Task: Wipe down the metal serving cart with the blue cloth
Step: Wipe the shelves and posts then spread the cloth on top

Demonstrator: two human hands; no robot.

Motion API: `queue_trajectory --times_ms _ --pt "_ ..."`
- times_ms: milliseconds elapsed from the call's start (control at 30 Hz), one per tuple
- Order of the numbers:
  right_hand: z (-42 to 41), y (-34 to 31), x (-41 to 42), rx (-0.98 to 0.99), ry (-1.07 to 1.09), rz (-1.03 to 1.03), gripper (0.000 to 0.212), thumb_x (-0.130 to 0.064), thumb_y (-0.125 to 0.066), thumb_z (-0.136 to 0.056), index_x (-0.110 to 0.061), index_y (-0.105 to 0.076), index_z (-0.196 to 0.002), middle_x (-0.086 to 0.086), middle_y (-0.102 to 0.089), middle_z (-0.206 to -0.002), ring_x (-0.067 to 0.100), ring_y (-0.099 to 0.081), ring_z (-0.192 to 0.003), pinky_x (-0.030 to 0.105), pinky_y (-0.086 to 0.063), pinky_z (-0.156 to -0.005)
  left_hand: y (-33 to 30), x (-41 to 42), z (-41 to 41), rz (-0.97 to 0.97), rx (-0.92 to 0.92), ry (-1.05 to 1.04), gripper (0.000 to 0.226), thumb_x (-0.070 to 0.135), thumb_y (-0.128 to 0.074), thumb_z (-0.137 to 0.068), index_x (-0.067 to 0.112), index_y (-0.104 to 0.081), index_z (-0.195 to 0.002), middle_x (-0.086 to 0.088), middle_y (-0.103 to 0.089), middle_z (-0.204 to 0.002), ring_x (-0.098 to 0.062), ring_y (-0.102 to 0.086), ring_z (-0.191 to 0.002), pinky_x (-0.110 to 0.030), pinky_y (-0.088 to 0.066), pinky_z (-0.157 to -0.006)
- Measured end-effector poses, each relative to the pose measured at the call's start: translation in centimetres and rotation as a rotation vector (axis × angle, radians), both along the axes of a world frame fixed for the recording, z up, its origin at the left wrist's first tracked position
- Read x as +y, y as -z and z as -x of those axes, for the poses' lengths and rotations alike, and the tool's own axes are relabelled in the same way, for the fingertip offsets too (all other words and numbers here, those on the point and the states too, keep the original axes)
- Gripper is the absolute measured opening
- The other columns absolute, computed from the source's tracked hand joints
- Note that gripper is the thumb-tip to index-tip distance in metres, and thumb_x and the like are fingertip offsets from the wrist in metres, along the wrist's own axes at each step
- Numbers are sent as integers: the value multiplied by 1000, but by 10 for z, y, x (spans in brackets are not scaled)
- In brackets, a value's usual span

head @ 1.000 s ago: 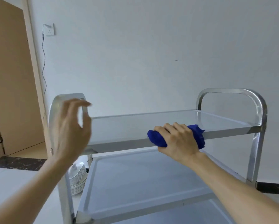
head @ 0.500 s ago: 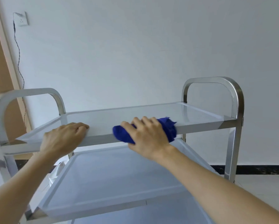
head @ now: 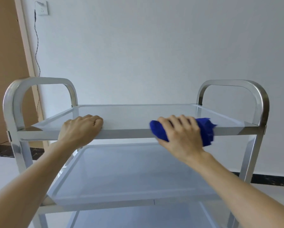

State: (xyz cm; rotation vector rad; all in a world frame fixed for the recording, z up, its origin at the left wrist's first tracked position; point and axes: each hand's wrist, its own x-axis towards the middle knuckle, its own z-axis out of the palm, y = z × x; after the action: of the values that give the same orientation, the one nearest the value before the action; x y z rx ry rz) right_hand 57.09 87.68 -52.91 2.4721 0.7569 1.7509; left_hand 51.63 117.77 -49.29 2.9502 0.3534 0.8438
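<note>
My right hand [head: 180, 134] curls its fingers round the blue cloth [head: 205, 130] on the cart [head: 121, 135] top shelf's front edge, right side. Left hand [head: 81, 128] grips that edge w/ curled fingers, well apart.

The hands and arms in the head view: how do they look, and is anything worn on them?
Both forearms are bare as far as the frame shows, with no sleeves in view. The left hand and the right hand wear no gloves. No ring, watch or bracelet shows on the fingers or wrists. No markings are visible on the parts in view.
</note>
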Motion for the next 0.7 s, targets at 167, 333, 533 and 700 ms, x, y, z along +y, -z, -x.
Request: queue_trajectory --times_ms 167,333,533,700 --pt "25 -3 74 195 -119 117 64 -69 -41 -89 -22 -54 -130 2 -65 -113 32 -58 -92 48 -40 -85 -1 1 2 -9 18 3 41 34 -20 -98 37 -60 -109 11 -62 -124 -23 -56 -102 -36 -32 -75" --pt "11 -18 17 232 -95 227 56 -67 -38 -92 -43 -44 -142 -8 -63 -122 32 -59 -96 47 -44 -86 -1 7 9 16 28 7 61 50 -8 -84 54 -53 -124 21 -54 -139 -20 -55 -115 -36 -34 -76" --pt "-18 -25 -118 321 45 180 68 -80 -40 -84 -43 -50 -140 -14 -66 -118 26 -65 -88 38 -52 -72 -1 0 9 24 19 -1 62 48 -9 -82 54 -55 -123 22 -54 -139 -22 -56 -109 -35 -34 -76" --pt "-23 -18 -138 251 49 129 64 -75 -47 -85 -35 -60 -134 -12 -71 -109 28 -60 -76 38 -48 -70 -8 -8 1 119 6 56 35 30 -32 -100 42 -62 -115 15 -55 -139 -23 -54 -116 -40 -37 -90"
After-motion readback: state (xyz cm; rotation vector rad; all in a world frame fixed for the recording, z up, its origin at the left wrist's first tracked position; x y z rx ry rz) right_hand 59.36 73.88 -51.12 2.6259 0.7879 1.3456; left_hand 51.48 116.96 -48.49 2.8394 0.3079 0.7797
